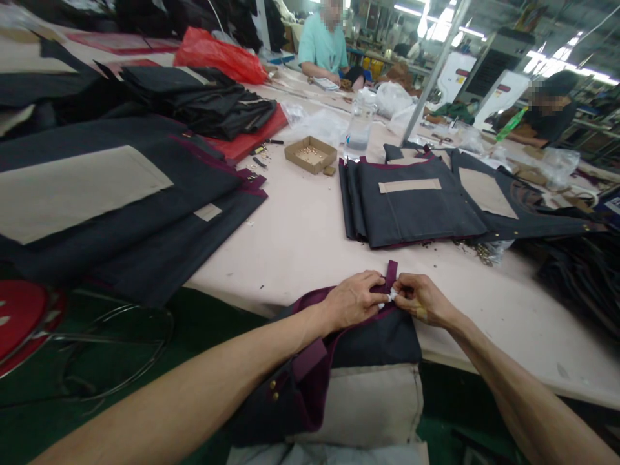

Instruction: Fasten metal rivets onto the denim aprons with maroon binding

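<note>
White bit (392, 294): tiny, so I judge it could slip away if my pinch slackens
Cloth (375, 349): drapes off the table (290, 258) at lower centre; its weight might drag the trim (314, 295) askew
Right hand (421, 299): thumb and finger closed on the white bit
Left hand (354, 298): fingers bent over the trim; I cannot tell whether they pinch
Place: white bit between my hands, just below the strap (392, 270), right of the frame's middle
</note>
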`<action>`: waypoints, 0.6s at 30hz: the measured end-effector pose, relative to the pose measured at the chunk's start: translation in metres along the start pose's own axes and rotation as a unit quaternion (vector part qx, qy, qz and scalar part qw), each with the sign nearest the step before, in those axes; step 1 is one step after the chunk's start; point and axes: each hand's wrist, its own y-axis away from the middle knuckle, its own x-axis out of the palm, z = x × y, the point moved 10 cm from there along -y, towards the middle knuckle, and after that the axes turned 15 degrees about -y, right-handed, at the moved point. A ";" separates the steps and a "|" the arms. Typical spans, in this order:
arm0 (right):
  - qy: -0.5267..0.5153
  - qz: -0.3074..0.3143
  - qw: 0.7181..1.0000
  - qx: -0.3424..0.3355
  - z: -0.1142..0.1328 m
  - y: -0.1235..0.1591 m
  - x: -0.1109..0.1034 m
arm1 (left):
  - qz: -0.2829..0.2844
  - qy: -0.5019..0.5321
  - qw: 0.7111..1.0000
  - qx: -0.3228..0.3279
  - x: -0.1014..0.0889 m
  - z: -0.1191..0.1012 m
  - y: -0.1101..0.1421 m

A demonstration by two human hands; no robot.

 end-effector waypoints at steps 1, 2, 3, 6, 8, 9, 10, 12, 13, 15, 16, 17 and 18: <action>0.005 -0.001 1.000 -0.013 0.003 0.000 0.000 | -0.001 -0.001 1.000 0.003 0.000 0.000 0.000; 0.010 -0.002 1.000 -0.025 0.005 0.001 0.000 | -0.002 -0.001 1.000 0.004 0.000 0.000 0.000; 0.015 -0.008 0.999 -0.035 0.007 0.001 -0.001 | -0.002 -0.001 1.000 0.006 0.000 -0.001 -0.001; 0.000 -0.037 0.999 -0.032 0.000 0.001 -0.004 | -0.003 -0.003 1.000 0.007 0.000 0.000 -0.001; -0.024 -0.064 0.998 -0.013 -0.009 0.000 -0.009 | -0.001 -0.007 1.000 0.007 0.001 0.000 -0.001; -0.033 -0.071 0.997 -0.005 -0.012 -0.001 -0.010 | 0.000 -0.010 1.000 0.007 0.001 0.000 -0.001; -0.039 -0.073 0.997 0.001 -0.015 -0.003 -0.011 | 0.001 -0.013 1.000 0.007 0.002 0.000 -0.001; -0.045 -0.065 0.997 0.004 -0.016 -0.005 -0.010 | 0.001 -0.017 1.000 0.006 0.001 0.000 -0.001; -0.049 -0.058 0.997 0.004 -0.016 -0.005 -0.010 | 0.000 -0.018 1.000 0.004 0.001 0.000 -0.001; -0.058 -0.045 0.997 0.006 -0.014 -0.005 -0.009 | -0.001 -0.018 1.000 0.001 0.001 0.001 -0.001; -0.063 -0.040 0.997 0.009 -0.013 -0.005 -0.008 | -0.001 -0.017 1.000 -0.001 0.001 0.002 -0.001; -0.067 -0.037 0.997 0.014 -0.013 -0.004 -0.008 | -0.002 -0.017 1.000 -0.003 0.001 0.002 -0.001; -0.071 -0.036 0.997 0.019 -0.014 -0.004 -0.007 | -0.001 -0.016 1.000 -0.004 0.001 0.002 -0.001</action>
